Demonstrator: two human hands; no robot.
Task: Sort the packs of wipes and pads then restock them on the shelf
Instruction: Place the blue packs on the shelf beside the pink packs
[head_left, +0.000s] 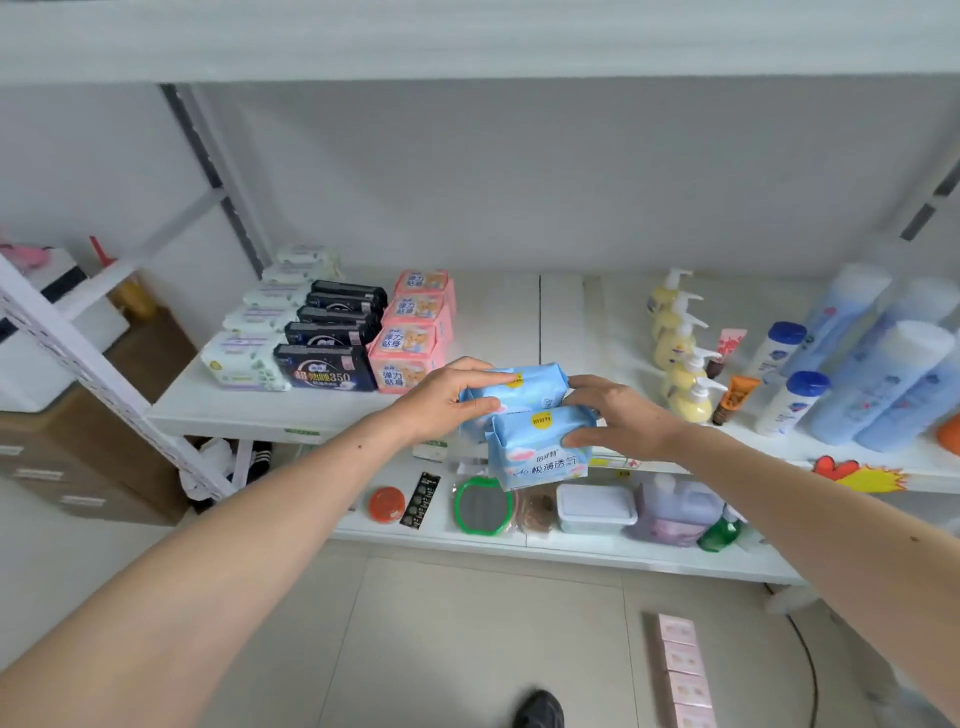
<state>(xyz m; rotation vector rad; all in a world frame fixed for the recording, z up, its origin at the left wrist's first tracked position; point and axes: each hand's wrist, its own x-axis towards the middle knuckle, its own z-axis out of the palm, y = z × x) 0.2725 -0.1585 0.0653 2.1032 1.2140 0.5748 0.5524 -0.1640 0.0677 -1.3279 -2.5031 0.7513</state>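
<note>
Nearest me on the floor, low right, a row of pink boxes (684, 670) runs away from me, its near end cut off by the frame. Above it, my left hand (441, 397) and right hand (618, 415) clamp two blue packs (535, 447) between them, fingers (480, 406) curled onto the ends, the packs held side by side just over the shelf (244, 413) edge. Their long axis runs left to right between my palms. The bare gap on the shelf lies straight ahead and slightly farther, right of the pink packs (410, 358), beside the dark packs (327, 366) and white wipes (244, 364). Rear rows blur; I cannot count them.
</note>
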